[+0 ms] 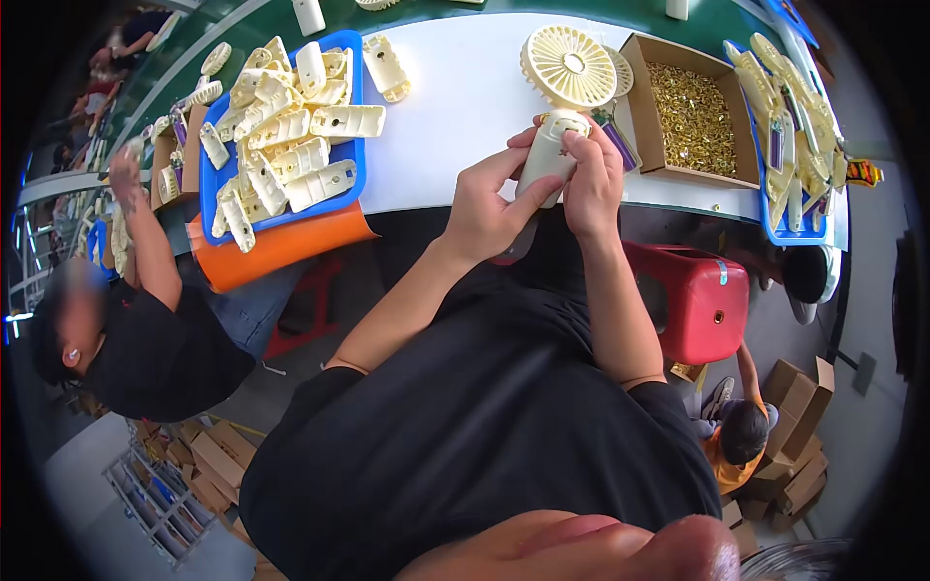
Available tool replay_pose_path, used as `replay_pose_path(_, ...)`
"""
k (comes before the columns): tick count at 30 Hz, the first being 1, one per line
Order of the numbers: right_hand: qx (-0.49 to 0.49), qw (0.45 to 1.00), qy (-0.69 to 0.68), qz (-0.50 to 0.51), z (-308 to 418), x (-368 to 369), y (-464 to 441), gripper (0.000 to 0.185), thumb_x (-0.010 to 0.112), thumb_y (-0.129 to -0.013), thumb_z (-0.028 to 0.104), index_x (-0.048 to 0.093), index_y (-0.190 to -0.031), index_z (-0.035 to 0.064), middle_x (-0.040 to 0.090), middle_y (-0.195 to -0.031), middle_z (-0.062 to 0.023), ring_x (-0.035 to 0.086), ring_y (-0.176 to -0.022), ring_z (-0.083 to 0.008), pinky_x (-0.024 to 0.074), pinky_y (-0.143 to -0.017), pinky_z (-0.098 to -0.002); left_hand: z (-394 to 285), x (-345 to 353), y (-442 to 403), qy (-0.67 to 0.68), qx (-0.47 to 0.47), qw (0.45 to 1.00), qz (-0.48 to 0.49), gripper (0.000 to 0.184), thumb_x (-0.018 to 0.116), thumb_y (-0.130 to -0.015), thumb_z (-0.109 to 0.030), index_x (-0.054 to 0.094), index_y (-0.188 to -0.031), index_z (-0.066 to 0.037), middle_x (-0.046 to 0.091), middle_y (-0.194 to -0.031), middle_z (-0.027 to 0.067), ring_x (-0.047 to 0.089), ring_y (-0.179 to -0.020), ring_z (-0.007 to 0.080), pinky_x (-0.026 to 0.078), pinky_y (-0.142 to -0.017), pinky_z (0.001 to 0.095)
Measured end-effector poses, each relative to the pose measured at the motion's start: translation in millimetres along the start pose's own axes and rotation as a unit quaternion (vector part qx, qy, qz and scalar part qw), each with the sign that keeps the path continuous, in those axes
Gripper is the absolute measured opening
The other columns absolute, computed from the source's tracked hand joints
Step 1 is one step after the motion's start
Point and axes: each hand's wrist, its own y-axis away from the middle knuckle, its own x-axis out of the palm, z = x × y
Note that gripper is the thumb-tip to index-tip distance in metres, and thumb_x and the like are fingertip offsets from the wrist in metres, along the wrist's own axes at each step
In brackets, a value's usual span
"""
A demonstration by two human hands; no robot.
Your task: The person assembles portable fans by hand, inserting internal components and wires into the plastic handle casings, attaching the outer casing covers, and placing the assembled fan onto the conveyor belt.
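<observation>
My left hand [481, 205] wraps around the lower part of a cream handheld fan's handle [544, 160], thumb along its front. Closed on the upper part of the same handle is my right hand [595, 182], with its thumb pressing near a small opening. Whether a tiny part lies under that thumb, I cannot tell. Just beyond the handle's top is a round slatted fan head [570, 66]; whether the two are joined is unclear. A second fan lies partly hidden behind, with a purple battery [617, 138] showing beside my right fingers.
A cardboard box of small brass-coloured pieces [693, 118] stands at right, beside a blue tray [775, 230] of fan parts. Another blue tray [356, 189] heaped with cream shells is at left, one shell [387, 70] near it. A red stool [712, 300] stands below; a co-worker [160, 339] sits left.
</observation>
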Motion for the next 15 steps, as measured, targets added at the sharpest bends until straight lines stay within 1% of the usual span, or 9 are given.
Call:
replay_pose_path(2,-0.001,1.000,0.015,-0.004,-2,4,1,0.029,0.045,-0.101,0.013,0.061,-0.116,-0.0056,0.074,-0.100,-0.0209,0.073,-0.087,-0.0235,0.0615,-0.079,-0.0382,4,0,5,0.004,-0.004,1.000,-0.008,0.030,0.073,-0.096,-0.011,0.068,-0.120,0.006,0.075,-0.103,0.0115,0.070,-0.094,0.0153,0.055,-0.085,0.0292)
replay_pose_path(3,0.002,1.000,0.024,0.002,-3,5,1,0.031,0.044,-0.101,0.015,0.060,-0.118,-0.0056,0.074,-0.102,-0.0210,0.073,-0.088,-0.0236,0.0615,-0.079,-0.0378,5,0,6,0.006,-0.004,1.000,-0.010,0.030,0.073,-0.096,-0.011,0.068,-0.121,0.006,0.075,-0.104,0.0117,0.070,-0.095,0.0154,0.055,-0.086,0.0293)
replay_pose_path(6,0.019,0.999,0.037,0.024,2,8,5,0.037,0.041,-0.102,0.019,0.059,-0.124,-0.0053,0.073,-0.109,-0.0213,0.073,-0.092,-0.0240,0.0613,-0.081,-0.0366,4,-4,12,0.059,-0.051,0.997,0.007,0.033,0.072,-0.098,-0.012,0.065,-0.125,0.007,0.074,-0.108,0.0126,0.070,-0.099,0.0159,0.055,-0.088,0.0293)
replay_pose_path(8,0.041,0.998,0.025,0.051,10,6,8,0.042,0.039,-0.103,0.022,0.058,-0.129,-0.0050,0.073,-0.116,-0.0212,0.073,-0.096,-0.0243,0.0611,-0.082,-0.0357,0,-2,13,0.146,-0.077,0.986,-0.022,0.033,0.074,-0.097,-0.016,0.068,-0.121,0.006,0.075,-0.103,0.0121,0.071,-0.093,0.0146,0.056,-0.082,0.0287)
replay_pose_path(9,0.048,0.997,0.034,0.052,13,5,9,0.047,0.039,-0.102,0.026,0.056,-0.132,-0.0059,0.072,-0.118,-0.0226,0.073,-0.100,-0.0268,0.0592,-0.088,-0.0378,-2,-1,13,0.189,-0.089,0.977,-0.036,0.033,0.074,-0.097,-0.017,0.069,-0.120,0.006,0.076,-0.100,0.0119,0.071,-0.090,0.0139,0.057,-0.080,0.0285)
replay_pose_path(11,0.060,0.996,0.052,0.051,16,3,13,0.058,0.038,-0.100,0.034,0.053,-0.137,-0.0077,0.069,-0.123,-0.0253,0.071,-0.108,-0.0317,0.0552,-0.098,-0.0420,-4,0,14,0.200,-0.090,0.975,-0.029,0.033,0.074,-0.098,-0.018,0.068,-0.121,0.005,0.075,-0.101,0.0104,0.071,-0.090,0.0130,0.057,-0.080,0.0278)
replay_pose_path(12,0.061,0.997,0.031,0.041,16,2,15,0.051,0.040,-0.100,0.028,0.056,-0.133,-0.0069,0.070,-0.122,-0.0256,0.072,-0.106,-0.0301,0.0568,-0.095,-0.0407,-5,2,14,0.206,-0.091,0.974,-0.030,0.032,0.074,-0.098,-0.018,0.069,-0.120,0.005,0.075,-0.100,0.0103,0.071,-0.089,0.0130,0.057,-0.080,0.0277)
replay_pose_path(13,0.049,0.997,0.044,0.035,16,2,17,0.047,0.041,-0.101,0.026,0.057,-0.131,-0.0063,0.072,-0.118,-0.0234,0.072,-0.101,-0.0274,0.0583,-0.090,-0.0386,-6,5,15,0.212,-0.092,0.972,-0.030,0.032,0.074,-0.098,-0.018,0.069,-0.120,0.004,0.076,-0.099,0.0103,0.071,-0.088,0.0130,0.057,-0.079,0.0277)
replay_pose_path(15,0.026,0.997,0.071,0.022,15,0,20,0.040,0.045,-0.103,0.022,0.059,-0.128,-0.0053,0.074,-0.112,-0.0190,0.074,-0.092,-0.0221,0.0614,-0.080,-0.0342,-11,5,17,0.148,-0.077,0.986,-0.019,0.030,0.074,-0.098,-0.018,0.069,-0.118,0.004,0.076,-0.097,0.0099,0.071,-0.086,0.0128,0.057,-0.077,0.0277)
